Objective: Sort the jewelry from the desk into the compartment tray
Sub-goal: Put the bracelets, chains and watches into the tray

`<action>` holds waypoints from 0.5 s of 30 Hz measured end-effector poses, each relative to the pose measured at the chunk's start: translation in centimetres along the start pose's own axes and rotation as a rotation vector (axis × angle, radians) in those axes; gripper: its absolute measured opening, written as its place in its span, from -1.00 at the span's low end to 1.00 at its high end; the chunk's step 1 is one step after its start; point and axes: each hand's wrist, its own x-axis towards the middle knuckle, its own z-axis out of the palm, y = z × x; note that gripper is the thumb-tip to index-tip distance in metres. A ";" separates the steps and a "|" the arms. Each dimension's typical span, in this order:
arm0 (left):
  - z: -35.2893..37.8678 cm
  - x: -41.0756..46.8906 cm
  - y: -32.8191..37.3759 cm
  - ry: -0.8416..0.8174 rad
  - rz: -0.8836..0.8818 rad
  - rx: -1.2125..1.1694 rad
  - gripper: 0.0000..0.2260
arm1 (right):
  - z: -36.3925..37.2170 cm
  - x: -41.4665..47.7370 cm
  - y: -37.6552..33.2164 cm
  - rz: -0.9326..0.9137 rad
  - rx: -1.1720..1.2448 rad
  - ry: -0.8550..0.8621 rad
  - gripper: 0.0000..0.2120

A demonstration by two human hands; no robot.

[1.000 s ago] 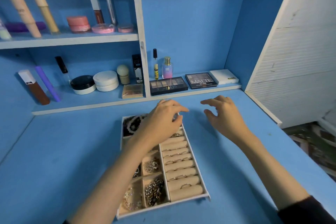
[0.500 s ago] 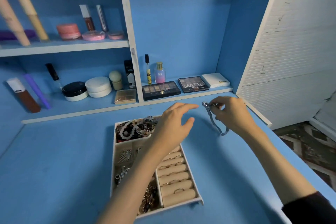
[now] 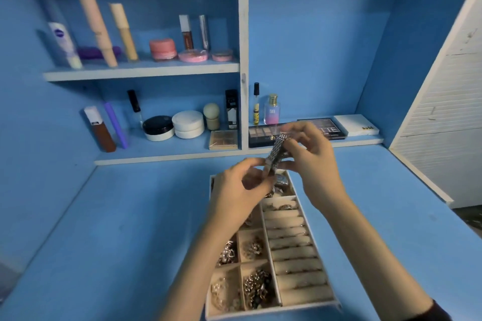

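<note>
Surface: blue desk (image 3: 109, 229), cosmetics shelves at 12 o'clock.
Tray: compartment tray (image 3: 271, 311) at 6 o'clock, mostly filled.
Item: silver link bracelet (image 3: 276, 155) above tray's far end.
Grip: left hand (image 3: 238, 191) pinches lower end, right hand (image 3: 313, 161) pinches top.
Tip: I'd fold it compact, lower into far compartment.

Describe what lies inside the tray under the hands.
The tray shows chains in small front compartments and rings on padded rolls along its right side. The left hand and right hand, holding a metal bracelet, cover most far compartments.
</note>
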 end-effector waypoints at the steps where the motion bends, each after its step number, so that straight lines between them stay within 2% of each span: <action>1: -0.3 0.0 -0.2 0.020 0.004 0.003 -0.85 | 0.2 0.0 0.2 0.009 0.026 -0.014 -0.77; 4: -1.5 0.0 -0.3 0.084 0.036 -0.008 -0.97 | 0.4 0.1 1.0 0.029 0.007 -0.045 -0.71; 7: -2.4 0.3 0.0 0.099 0.026 -0.165 -0.93 | 0.1 0.0 1.6 0.039 -0.082 -0.092 -0.74; 10: -2.5 0.3 0.7 0.051 -0.016 -0.353 -0.92 | 0.0 -0.2 1.9 0.076 -0.123 -0.264 -0.86; 13: -2.6 0.2 1.0 0.033 -0.031 -0.442 -0.87 | 0.0 -0.3 1.9 0.156 -0.003 -0.496 -0.84; 15: -2.8 0.2 1.0 0.032 -0.039 -0.447 -0.85 | 0.1 -0.4 1.6 0.196 0.086 -0.526 -0.82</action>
